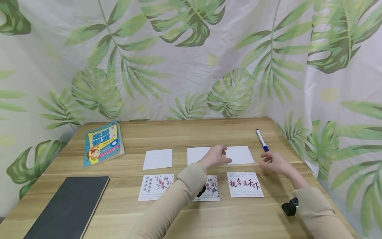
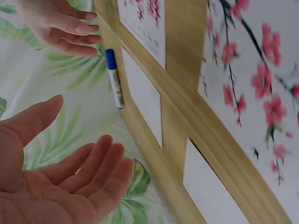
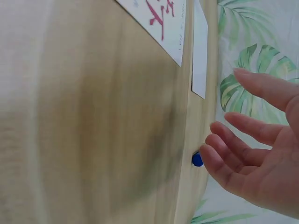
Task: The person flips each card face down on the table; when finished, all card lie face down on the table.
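My left hand (image 1: 215,156) hovers over the gap between two blank white cards, the middle one (image 1: 195,154) and the right one (image 1: 241,155). Its fingers are loosely bent and hold nothing, as the left wrist view also shows. To the right, my right hand (image 1: 274,162) is close to the blue-capped end of a white marker (image 1: 261,137). Nothing is between its relaxed fingers (image 3: 243,151) in the right wrist view. In front of the blank cards lie printed cards: a red-lettered one (image 1: 245,185) and a blossom card (image 1: 213,189) partly hidden by my left sleeve.
A third blank card (image 1: 158,159) lies further left, with another blossom card (image 1: 156,187) in front of it. A blue book (image 1: 104,144) sits at the back left of the wooden table (image 1: 125,212), and a black notebook (image 1: 68,205) at front left. Leaf-patterned cloth (image 1: 191,66) hangs behind.
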`<state>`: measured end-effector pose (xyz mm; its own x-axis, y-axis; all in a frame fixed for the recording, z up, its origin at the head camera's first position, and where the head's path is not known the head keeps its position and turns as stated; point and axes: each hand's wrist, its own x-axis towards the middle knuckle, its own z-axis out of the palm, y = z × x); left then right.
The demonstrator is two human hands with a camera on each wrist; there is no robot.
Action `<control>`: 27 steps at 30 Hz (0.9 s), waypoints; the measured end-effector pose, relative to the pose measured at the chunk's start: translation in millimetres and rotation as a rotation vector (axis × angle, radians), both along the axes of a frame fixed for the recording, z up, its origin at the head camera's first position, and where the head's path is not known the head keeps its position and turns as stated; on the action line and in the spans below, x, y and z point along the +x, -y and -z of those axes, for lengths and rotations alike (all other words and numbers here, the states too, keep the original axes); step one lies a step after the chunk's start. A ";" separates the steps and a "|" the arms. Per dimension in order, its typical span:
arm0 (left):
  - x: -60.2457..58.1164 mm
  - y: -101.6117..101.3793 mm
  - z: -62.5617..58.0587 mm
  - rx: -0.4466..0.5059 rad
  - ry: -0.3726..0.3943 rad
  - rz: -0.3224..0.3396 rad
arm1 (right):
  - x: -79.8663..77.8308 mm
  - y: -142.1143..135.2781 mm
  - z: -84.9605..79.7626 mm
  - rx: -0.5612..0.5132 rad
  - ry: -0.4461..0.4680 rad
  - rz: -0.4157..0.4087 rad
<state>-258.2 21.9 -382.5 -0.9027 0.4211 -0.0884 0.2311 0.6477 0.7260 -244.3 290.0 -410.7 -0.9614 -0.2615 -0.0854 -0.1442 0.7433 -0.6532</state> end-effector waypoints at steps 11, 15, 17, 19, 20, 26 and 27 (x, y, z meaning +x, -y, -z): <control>24.2 -7.1 19.2 -0.070 -0.019 -0.026 | 22.2 1.9 11.0 -0.012 0.066 -0.021; 31.6 -12.0 28.5 -0.098 0.002 -0.021 | 26.0 6.6 16.8 -0.011 0.068 -0.033; 33.1 -14.9 32.0 -0.117 -0.012 -0.012 | 27.3 8.8 18.7 -0.007 0.055 -0.033; 34.2 -17.7 35.0 -0.143 -0.032 -0.002 | 28.1 10.9 19.8 0.000 0.033 -0.045; 34.6 -19.0 36.2 -0.157 -0.043 -0.001 | 28.4 11.8 20.1 0.005 0.022 -0.058; 37.3 -25.1 42.4 -0.258 -0.112 -0.024 | 28.1 14.9 22.0 0.049 -0.016 -0.098; 37.8 -25.9 43.3 -0.275 -0.125 -0.026 | 28.0 15.2 22.5 0.054 -0.013 -0.097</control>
